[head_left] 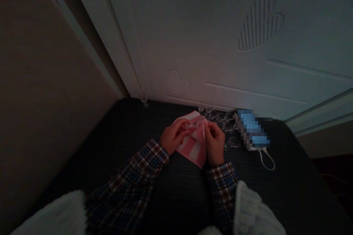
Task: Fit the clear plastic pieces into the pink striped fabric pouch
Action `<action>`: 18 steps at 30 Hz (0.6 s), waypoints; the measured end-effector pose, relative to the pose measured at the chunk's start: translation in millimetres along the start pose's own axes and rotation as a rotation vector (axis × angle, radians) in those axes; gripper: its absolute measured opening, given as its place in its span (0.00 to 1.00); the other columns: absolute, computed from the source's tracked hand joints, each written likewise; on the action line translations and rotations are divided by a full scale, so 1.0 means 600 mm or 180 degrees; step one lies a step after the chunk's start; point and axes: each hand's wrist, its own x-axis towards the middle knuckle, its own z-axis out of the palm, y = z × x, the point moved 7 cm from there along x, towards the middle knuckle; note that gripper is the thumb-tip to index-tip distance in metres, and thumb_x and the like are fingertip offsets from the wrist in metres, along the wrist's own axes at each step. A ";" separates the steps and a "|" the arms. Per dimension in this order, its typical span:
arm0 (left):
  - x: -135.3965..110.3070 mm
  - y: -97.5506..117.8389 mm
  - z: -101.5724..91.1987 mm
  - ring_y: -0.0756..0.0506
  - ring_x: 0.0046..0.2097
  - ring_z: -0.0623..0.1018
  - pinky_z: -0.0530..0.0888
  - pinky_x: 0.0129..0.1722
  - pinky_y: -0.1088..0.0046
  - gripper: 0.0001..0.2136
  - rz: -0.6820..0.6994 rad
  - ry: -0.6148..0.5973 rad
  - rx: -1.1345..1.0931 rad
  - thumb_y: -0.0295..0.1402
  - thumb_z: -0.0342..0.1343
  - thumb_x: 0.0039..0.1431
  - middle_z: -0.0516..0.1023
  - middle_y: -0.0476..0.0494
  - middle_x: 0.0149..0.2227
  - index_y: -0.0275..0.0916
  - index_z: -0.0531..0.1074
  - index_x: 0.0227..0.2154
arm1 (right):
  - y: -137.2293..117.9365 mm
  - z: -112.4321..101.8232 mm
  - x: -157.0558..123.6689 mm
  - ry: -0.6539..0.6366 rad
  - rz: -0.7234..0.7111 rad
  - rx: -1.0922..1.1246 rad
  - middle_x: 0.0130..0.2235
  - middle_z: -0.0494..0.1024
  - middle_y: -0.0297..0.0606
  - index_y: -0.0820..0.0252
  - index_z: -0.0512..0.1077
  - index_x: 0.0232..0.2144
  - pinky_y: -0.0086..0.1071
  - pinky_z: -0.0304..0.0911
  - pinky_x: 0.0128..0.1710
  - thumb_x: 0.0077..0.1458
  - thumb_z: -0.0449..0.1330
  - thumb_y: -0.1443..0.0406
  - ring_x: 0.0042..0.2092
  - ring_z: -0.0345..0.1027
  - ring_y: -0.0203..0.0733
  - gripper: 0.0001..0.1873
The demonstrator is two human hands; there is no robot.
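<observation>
Evidently, the pink-and-white striped cloth (190,150) is thin, light and soft; in my judgement it folds under slight pressure, cannot break and is best gripped by a gathered edge. It lies bunched between the hands, just above the black, faintly grained tabletop (176,191), its lower corner hanging toward the wearer.

A small, clear, glossy piece (191,125), glass or hard plastic, shows among the upper folds. It is probably light, stiff and slippery, possibly fragile; a fingertip hold on its rim, with cloth behind it for friction, appears soundest. Its full shape is hidden.

Hands: the left hand (171,137) is curled nearly closed, thumb and fingers around the clear piece and the cloth beside it. The right hand (215,141) is closed in a pinch, thumb against fingers, on the gathered upper right edge of the cloth.

Surroundings: similar transparent ring-shaped pieces (220,117) stand grouped beyond and beside the right hand. One separate transparent piece (144,100) stands well apart at the far left edge. A pixelated, lit phone (252,128) with a looped white cable (272,167) rests right of the group.
</observation>
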 end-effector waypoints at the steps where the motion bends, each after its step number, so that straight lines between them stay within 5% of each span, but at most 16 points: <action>1: 0.000 -0.001 0.000 0.54 0.21 0.69 0.68 0.24 0.78 0.13 -0.0014 0.0014 -0.0018 0.36 0.47 0.58 0.71 0.50 0.28 0.38 0.62 0.45 | -0.001 0.000 0.000 -0.0007 -0.0012 -0.0007 0.25 0.69 0.31 0.61 0.70 0.29 0.25 0.54 0.24 0.51 0.55 0.56 0.26 0.59 0.32 0.13; 12: 0.001 0.007 -0.004 0.52 0.20 0.70 0.67 0.22 0.78 0.12 -0.0111 -0.0074 -0.0011 0.41 0.47 0.57 0.69 0.53 0.19 0.37 0.65 0.32 | 0.000 0.000 0.000 0.0007 0.0027 -0.0032 0.24 0.69 0.30 0.60 0.70 0.29 0.25 0.54 0.24 0.51 0.55 0.56 0.25 0.58 0.32 0.13; 18: 0.001 0.009 -0.008 0.53 0.21 0.70 0.67 0.22 0.79 0.13 -0.0089 0.0026 0.0012 0.41 0.48 0.57 0.70 0.52 0.22 0.36 0.66 0.36 | -0.003 0.001 -0.001 -0.0038 0.0004 0.0023 0.24 0.68 0.30 0.60 0.70 0.28 0.26 0.54 0.25 0.51 0.55 0.57 0.26 0.59 0.32 0.12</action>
